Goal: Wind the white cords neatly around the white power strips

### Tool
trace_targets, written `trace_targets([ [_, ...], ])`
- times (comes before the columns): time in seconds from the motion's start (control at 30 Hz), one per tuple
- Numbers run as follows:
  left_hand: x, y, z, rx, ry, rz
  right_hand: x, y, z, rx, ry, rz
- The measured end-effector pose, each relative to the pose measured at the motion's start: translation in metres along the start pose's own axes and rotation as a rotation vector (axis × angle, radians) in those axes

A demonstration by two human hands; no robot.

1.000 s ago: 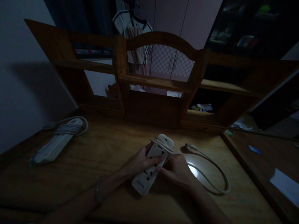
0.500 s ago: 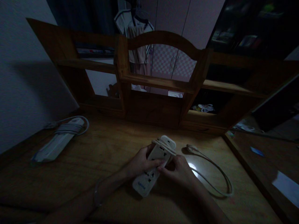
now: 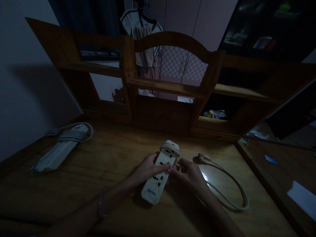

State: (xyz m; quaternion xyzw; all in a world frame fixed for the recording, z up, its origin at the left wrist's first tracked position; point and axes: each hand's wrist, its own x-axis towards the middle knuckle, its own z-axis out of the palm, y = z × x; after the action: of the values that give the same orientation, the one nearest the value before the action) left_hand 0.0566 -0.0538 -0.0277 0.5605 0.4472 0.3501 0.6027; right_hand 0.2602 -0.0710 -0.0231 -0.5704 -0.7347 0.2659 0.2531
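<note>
A white power strip [image 3: 153, 188] slants above the wooden desk, its sockets facing up. My left hand [image 3: 149, 168] grips it from the left side, thumb across the sockets. Turns of its cord [image 3: 170, 147] wrap round the far end. At the right side, my right hand [image 3: 189, 173] is closed on the cord, with a short length showing between the fingers and the strip. From beneath that hand the loose cord [image 3: 240, 184] loops right over the desk and back to its plug [image 3: 203, 157].
A second power strip [image 3: 58, 153] wound with grey cord lies at the left by the wall. The wooden shelf unit [image 3: 163, 86] runs along the desk's back. To the right, a blue card [image 3: 271, 159] and white paper [image 3: 303, 199] lie on another surface.
The strip has turned more upright in view. The cord turns now sit closer to its far end, and my right hand has pulled slightly away from its edge with the cord.
</note>
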Motion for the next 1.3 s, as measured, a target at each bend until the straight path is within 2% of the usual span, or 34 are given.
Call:
trace_targets([
  [0.07,0.000,-0.001,-0.001,-0.021,-0.028,-0.009,0.000,0.000,-0.001,-0.009,0.005,0.015],
  [0.2,-0.001,0.001,-0.002,-0.199,-0.170,-0.076,0.002,0.001,-0.007,-0.070,0.035,0.039],
  [0.27,-0.001,0.001,-0.002,-0.265,-0.190,-0.083,0.004,0.004,-0.009,-0.098,0.058,0.045],
  [0.4,0.000,0.000,0.000,-0.255,-0.142,-0.003,0.005,0.010,-0.011,-0.127,0.077,-0.003],
  [0.57,0.003,-0.002,0.001,-0.191,-0.088,-0.010,0.003,0.013,-0.014,-0.151,0.074,-0.050],
  [0.7,0.001,0.002,0.005,-0.221,-0.019,0.083,0.003,0.011,-0.023,-0.113,0.081,-0.083],
  [0.83,-0.004,0.010,0.009,-0.286,-0.033,0.102,0.004,0.010,-0.030,-0.050,0.063,-0.124],
  [1.03,-0.014,0.019,0.014,-0.240,-0.038,0.144,0.006,0.011,-0.036,-0.044,0.070,-0.054],
  [1.3,-0.013,0.019,0.020,-0.226,-0.022,0.134,0.009,0.015,-0.036,-0.121,0.134,0.026],
])
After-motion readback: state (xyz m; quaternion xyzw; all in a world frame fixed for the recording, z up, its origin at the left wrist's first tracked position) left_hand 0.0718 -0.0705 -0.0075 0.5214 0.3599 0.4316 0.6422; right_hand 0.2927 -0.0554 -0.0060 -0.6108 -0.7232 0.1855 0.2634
